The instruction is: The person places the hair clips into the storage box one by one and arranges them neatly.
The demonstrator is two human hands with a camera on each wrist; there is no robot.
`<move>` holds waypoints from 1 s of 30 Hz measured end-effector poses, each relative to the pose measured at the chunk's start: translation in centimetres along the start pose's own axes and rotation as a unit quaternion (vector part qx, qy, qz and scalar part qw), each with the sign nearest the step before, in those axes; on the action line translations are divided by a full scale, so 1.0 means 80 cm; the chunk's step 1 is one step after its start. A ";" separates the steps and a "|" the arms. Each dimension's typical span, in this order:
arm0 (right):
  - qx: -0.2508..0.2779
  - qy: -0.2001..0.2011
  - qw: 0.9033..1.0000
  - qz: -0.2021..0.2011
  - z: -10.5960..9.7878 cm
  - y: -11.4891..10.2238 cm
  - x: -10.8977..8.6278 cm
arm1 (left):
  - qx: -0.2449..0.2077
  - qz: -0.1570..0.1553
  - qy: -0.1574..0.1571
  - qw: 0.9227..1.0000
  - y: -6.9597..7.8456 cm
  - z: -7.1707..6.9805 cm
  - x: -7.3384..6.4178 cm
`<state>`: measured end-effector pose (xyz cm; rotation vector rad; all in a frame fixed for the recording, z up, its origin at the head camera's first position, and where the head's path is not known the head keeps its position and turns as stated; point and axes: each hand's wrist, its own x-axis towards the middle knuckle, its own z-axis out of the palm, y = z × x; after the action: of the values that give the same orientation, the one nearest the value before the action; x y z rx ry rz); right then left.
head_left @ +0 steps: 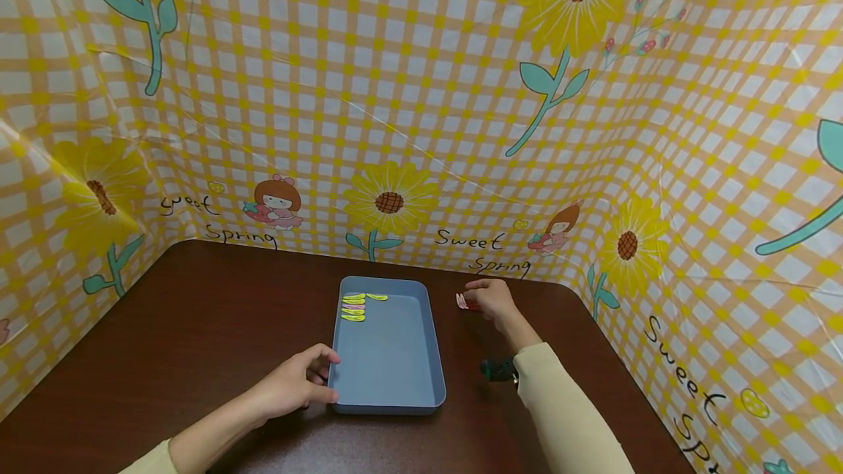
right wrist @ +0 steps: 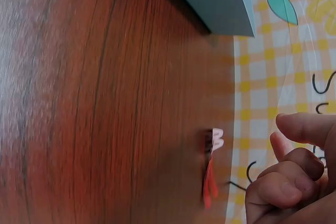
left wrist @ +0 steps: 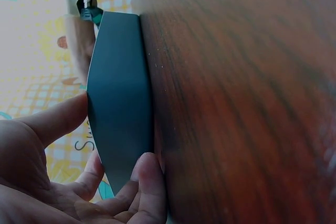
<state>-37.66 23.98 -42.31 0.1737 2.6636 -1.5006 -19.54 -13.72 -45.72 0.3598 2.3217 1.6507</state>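
A blue-grey tray lies on the table. My left hand grips its left side, thumb at the rim and fingertips against the wall in the left wrist view. Inside, toward the far left corner, yellow snap hair clips and a pink one form a column; another yellow clip lies to their right. Beyond the tray's right side, my right hand hovers by a few pink clips and red clips. Its fingers are loosely bent, with nothing seen between them.
The dark brown wooden table backs onto a yellow checked cloth with sunflowers, which also rises at both sides. A dark green device sits at my right wrist.
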 end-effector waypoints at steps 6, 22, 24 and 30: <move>0.001 0.010 1.000 0.002 -0.011 0.011 0.004 | 0.000 0.001 -0.001 1.000 0.000 0.000 0.000; 0.019 0.006 1.000 0.022 -0.031 0.039 0.009 | -0.005 -0.002 -0.003 1.000 -0.002 -0.001 0.002; 0.021 0.007 0.999 0.024 -0.032 0.042 0.008 | -0.005 -0.002 -0.003 1.000 -0.003 -0.001 0.002; 0.037 0.005 0.999 0.026 -0.033 0.051 0.006 | -0.005 -0.004 -0.004 1.000 -0.003 -0.001 0.003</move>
<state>-37.64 28.40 -44.47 0.2529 2.5921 -1.5872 -19.80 -13.81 -45.95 0.3549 2.3055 1.6535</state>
